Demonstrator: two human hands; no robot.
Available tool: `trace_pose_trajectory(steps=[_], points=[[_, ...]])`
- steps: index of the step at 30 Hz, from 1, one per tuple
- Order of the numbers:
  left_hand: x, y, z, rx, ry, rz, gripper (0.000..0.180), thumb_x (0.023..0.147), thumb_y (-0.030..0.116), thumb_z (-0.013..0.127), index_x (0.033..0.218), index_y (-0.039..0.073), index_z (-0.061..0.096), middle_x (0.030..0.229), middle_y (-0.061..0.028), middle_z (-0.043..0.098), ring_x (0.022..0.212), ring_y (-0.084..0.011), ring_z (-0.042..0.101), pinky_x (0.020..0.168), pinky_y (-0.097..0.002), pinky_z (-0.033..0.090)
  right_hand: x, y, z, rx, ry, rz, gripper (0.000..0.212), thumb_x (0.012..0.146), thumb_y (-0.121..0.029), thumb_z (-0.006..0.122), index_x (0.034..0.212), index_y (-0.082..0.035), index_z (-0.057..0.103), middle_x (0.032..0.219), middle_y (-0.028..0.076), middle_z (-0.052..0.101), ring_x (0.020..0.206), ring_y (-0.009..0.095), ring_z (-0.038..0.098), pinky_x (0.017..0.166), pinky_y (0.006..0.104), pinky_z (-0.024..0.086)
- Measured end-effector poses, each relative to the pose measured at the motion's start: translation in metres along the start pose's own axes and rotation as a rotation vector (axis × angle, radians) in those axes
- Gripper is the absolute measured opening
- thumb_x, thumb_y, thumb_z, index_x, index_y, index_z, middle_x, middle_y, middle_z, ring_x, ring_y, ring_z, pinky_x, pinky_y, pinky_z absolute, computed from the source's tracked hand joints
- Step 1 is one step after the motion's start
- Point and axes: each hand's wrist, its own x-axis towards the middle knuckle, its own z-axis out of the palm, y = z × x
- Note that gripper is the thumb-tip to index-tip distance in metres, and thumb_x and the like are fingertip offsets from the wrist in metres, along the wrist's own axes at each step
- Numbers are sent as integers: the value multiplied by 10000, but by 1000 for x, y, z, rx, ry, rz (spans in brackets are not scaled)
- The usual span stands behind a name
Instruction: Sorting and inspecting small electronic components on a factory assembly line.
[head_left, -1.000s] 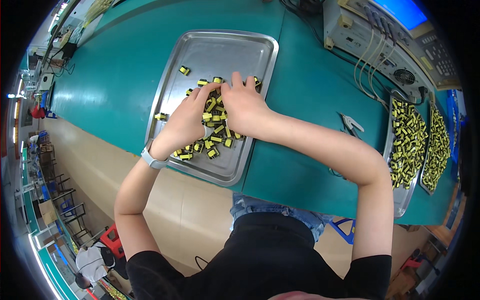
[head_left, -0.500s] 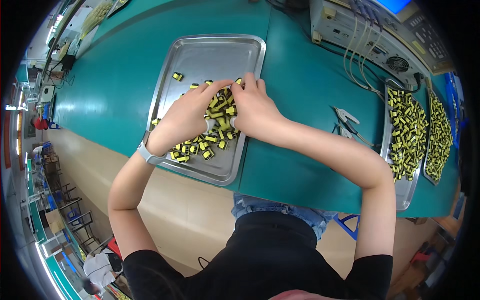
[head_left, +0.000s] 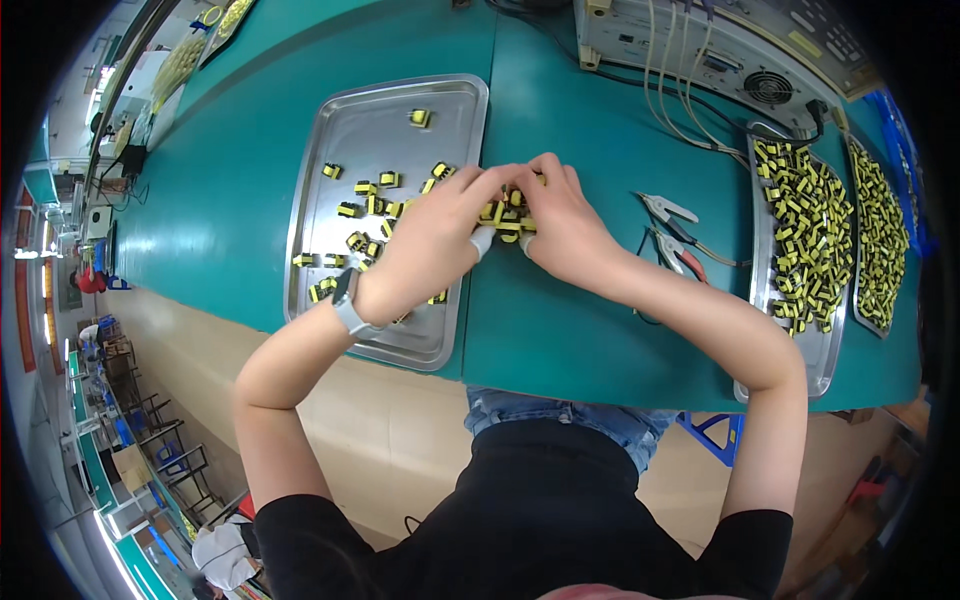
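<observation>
My left hand (head_left: 432, 228) and my right hand (head_left: 572, 228) are cupped toward each other, fingers curled, around a clump of small yellow-and-black transformers (head_left: 509, 217). This clump is held between them just past the right rim of a metal tray (head_left: 352, 125), over the green tabletop. Both thumbs wear white finger covers. Scattered across the tray lie several loose transformers (head_left: 389, 180), and one sits alone near its far edge. My left forearm, with a watch (head_left: 350, 302) on the wrist, crosses the tray and hides some pieces.
To the right, two more trays are heaped with transformers (head_left: 808, 235). Test clips (head_left: 672, 210) with cables lie between them and my right hand. A beige instrument (head_left: 700, 60) with cords stands at the far right. The table's near edge (head_left: 540, 390) runs before my body.
Both hands have moved right from the middle of the tray to beyond its right rim, taking a clump of transformers along. The pieces left behind are spread more thinly.
</observation>
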Motion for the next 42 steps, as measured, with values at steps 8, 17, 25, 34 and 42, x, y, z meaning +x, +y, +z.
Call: trace_pose_trajectory(steps=[8, 17, 25, 34, 42], points=[[-15, 1, 15, -83, 93, 64, 571, 872, -25, 717, 1417, 76, 583, 1265, -131, 679, 1124, -286, 673, 956, -384, 523, -19, 19, -21, 32, -69, -135, 747, 724, 23, 659, 1443, -96, 492, 1538, 157, 412, 1410, 418, 385, 1167, 551, 333], [-34, -83, -10, 323, 278, -212, 842, 910, 387, 805, 1590, 137, 376, 1576, -233, 368, 1448, -491, 337, 1167, -594, 315, -16, 3, -2, -191, -58, -283, 1015, 702, -507, 911, 1535, -141, 461, 1624, 150, 360, 1521, 459, 272, 1168, 640, 311], [3, -125, -7, 400, 154, -80, 1111, 763, 680, 823, 1636, 214, 319, 1671, -210, 274, 1529, -503, 242, 1210, -629, 266, -9, -10, 20, -355, 31, -175, 742, 731, -283, 855, 1398, -112, 580, 1547, 107, 471, 1407, 429, 407, 1043, 579, 424], [33, -125, -28, 68, -55, 54, 693, 787, 436, 899, 1367, 167, 632, 1427, -107, 529, 1340, -364, 462, 1121, -490, 441, -4, -19, 22, -328, 2, -123, 634, 670, -79, 773, 1288, -137, 640, 1436, 77, 557, 1358, 398, 455, 983, 558, 447], [1, -95, -11, 129, -79, 4, 352, 866, 282, 828, 1173, 171, 696, 1316, -106, 566, 1260, -358, 505, 1065, -474, 470, -36, -27, 27, -315, 54, -95, 643, 685, -65, 772, 1307, -151, 632, 1425, 81, 562, 1378, 405, 439, 1014, 573, 433]])
